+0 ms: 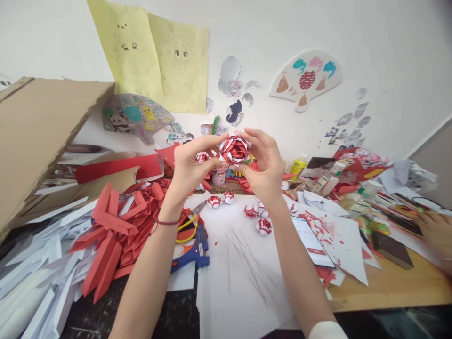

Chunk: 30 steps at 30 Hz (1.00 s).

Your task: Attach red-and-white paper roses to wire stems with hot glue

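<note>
Between my two hands, raised above the white sheet [243, 301], is a red and white paper flower [235, 149]. My left hand [197, 157] pinches it from the left with thumb and fingers. From the other side my right hand [263, 160] curls round it, thumb at its lower edge. Below lie smaller paper flowers, among them one beside the scissors [214, 201] and one nearer to me [263, 226]. Several thin wires [249, 266] rest on the sheet. Left of it are yellow-handled scissors [187, 228] and a blue glue gun [194, 252].
Folded red paper strips [120, 226] and white strips [52, 263] are heaped at left, beside a cardboard box [45, 122]. On the right lie a phone [312, 242], bottles [330, 178] and a dark box [391, 249]. Another person's hand [434, 230] rests at the far right.
</note>
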Each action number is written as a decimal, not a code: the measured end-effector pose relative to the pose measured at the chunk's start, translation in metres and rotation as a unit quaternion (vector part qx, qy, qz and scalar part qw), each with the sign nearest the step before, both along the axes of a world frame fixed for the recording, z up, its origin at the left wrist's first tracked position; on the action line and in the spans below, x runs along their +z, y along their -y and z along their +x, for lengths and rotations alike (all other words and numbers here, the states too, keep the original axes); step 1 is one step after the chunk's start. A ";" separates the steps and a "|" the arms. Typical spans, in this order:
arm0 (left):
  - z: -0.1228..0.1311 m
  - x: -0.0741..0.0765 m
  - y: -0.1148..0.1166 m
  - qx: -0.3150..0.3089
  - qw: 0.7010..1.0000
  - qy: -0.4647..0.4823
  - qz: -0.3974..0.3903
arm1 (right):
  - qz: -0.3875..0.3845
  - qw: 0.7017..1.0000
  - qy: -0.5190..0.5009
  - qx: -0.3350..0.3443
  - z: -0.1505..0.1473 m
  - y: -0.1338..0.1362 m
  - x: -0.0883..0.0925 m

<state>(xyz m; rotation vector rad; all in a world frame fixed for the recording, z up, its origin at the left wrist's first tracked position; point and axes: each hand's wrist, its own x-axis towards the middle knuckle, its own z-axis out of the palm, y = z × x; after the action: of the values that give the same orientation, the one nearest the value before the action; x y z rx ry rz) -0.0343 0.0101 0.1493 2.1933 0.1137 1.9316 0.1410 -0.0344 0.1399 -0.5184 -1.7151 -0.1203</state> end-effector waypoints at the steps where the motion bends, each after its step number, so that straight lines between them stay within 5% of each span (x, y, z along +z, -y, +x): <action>1: 0.001 0.000 0.000 -0.002 1.000 0.009 0.001 | 0.004 1.000 -0.006 -0.001 0.000 -0.001 -0.001; 13: 0.011 -0.006 -0.002 -0.012 0.997 0.081 -0.002 | 0.040 0.999 -0.029 -0.018 -0.005 0.001 -0.002; 30: 0.005 -0.003 -0.002 -0.009 0.999 0.045 0.013 | 0.028 0.998 -0.043 0.018 -0.003 0.000 -0.002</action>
<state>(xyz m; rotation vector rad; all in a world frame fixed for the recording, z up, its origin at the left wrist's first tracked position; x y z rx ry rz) -0.0291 0.0122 0.1462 2.1131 0.0534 2.0286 0.1382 -0.0348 0.1377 -0.4439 -1.6314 -0.1180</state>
